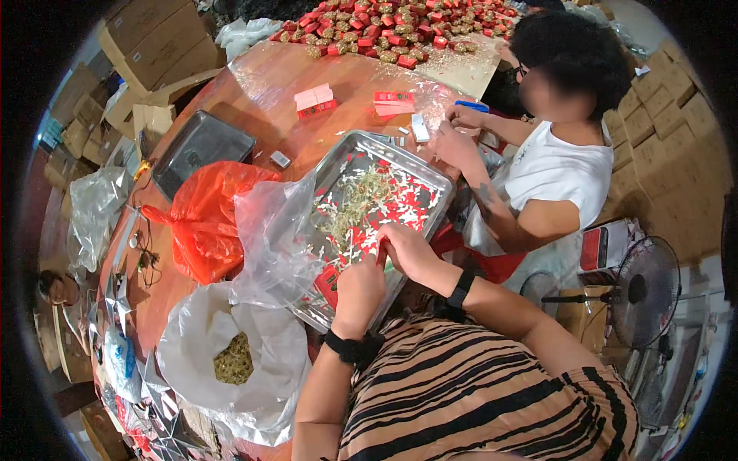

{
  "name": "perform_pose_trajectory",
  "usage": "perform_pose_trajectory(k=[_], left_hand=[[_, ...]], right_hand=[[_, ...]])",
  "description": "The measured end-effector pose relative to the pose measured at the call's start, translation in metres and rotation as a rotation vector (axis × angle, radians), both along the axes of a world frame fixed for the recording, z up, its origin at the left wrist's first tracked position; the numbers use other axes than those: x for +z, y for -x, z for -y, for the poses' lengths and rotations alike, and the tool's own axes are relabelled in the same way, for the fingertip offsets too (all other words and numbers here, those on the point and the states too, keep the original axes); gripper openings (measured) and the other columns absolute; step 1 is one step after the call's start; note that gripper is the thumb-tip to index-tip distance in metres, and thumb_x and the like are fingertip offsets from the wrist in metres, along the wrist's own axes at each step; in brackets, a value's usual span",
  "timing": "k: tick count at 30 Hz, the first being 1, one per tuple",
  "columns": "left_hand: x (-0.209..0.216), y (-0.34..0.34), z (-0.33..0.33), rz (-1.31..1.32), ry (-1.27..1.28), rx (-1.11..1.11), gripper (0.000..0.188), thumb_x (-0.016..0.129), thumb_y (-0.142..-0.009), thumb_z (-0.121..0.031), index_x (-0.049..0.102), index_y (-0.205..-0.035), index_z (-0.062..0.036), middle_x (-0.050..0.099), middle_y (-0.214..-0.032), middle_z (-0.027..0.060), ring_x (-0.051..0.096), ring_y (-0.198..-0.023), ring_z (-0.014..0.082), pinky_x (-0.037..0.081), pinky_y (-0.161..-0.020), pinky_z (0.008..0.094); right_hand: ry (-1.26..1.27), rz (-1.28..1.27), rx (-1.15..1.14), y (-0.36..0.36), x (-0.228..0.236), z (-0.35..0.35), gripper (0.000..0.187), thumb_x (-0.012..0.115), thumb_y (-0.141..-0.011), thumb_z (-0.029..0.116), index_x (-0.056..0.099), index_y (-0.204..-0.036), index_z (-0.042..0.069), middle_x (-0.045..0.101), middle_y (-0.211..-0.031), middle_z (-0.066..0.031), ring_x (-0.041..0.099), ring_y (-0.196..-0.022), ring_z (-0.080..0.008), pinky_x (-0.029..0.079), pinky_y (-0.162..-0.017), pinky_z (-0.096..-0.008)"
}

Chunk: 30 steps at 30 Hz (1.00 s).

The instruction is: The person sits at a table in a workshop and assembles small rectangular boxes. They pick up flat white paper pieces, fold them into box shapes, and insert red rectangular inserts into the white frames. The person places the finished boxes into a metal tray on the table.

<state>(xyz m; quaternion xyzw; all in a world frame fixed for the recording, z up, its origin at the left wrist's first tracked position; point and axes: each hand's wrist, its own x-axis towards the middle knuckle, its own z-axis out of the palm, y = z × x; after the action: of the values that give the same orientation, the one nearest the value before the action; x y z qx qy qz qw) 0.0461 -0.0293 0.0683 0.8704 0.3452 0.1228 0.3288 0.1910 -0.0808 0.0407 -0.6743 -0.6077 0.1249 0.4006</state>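
Note:
My left hand and my right hand meet over the near part of a metal tray. Both have their fingers pinched together, on something small that they mostly hide; a bit of red shows between them. The tray holds red and white paper shreds with a tangle of pale greenish strands among them. Beside my left hand a red printed packet lies in the tray. A clear plastic bag overlaps the tray's left side.
Left stand a knotted red plastic bag, a white sack of dried greenish material and a dark tray. Red packet stacks lie beyond, before a heap of red-and-gold pieces. A co-worker handles something at right; a fan stands nearby.

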Motion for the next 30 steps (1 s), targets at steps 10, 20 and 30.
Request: perform_pose_trajectory(k=[10, 20, 30], left_hand=[[-0.006, -0.004, -0.007, 0.025, 0.468, -0.096, 0.014, 0.043, -0.088, -0.01, 0.043, -0.095, 0.0028, 0.061, -0.07, 0.0186, 0.06, -0.052, 0.0256, 0.046, -0.045, 0.0367], [-0.009, 0.019, -0.03, 0.397, 1.176, -0.207, 0.021, 0.044, -0.091, -0.012, 0.045, -0.107, 0.0012, 0.062, -0.079, 0.0108, 0.057, -0.059, 0.0149, 0.046, -0.054, 0.0261], [0.0, 0.017, -0.033, 0.432, 1.371, -0.242, 0.019, 0.045, -0.091, -0.013, 0.045, -0.107, -0.0023, 0.061, -0.078, 0.0109, 0.056, -0.056, 0.0134, 0.045, -0.053, 0.0239]], right_hand=[[0.063, 0.02, -0.006, -0.005, 0.007, 0.004, 0.019, 0.058, -0.072, 0.004, 0.045, -0.086, 0.004, 0.054, -0.076, -0.0142, 0.054, -0.073, -0.0349, 0.043, -0.063, -0.0406], [0.623, -1.118, 0.252, -0.041, 0.03, 0.001, 0.025, 0.059, -0.084, 0.017, 0.058, -0.103, 0.001, 0.058, -0.074, 0.0006, 0.053, -0.056, -0.0048, 0.042, -0.051, -0.0181], [0.522, -1.647, 0.232, -0.039, -0.002, 0.002, 0.013, 0.057, -0.085, 0.013, 0.062, -0.093, 0.005, 0.061, -0.075, -0.0004, 0.057, -0.063, -0.0095, 0.044, -0.052, -0.0228]])
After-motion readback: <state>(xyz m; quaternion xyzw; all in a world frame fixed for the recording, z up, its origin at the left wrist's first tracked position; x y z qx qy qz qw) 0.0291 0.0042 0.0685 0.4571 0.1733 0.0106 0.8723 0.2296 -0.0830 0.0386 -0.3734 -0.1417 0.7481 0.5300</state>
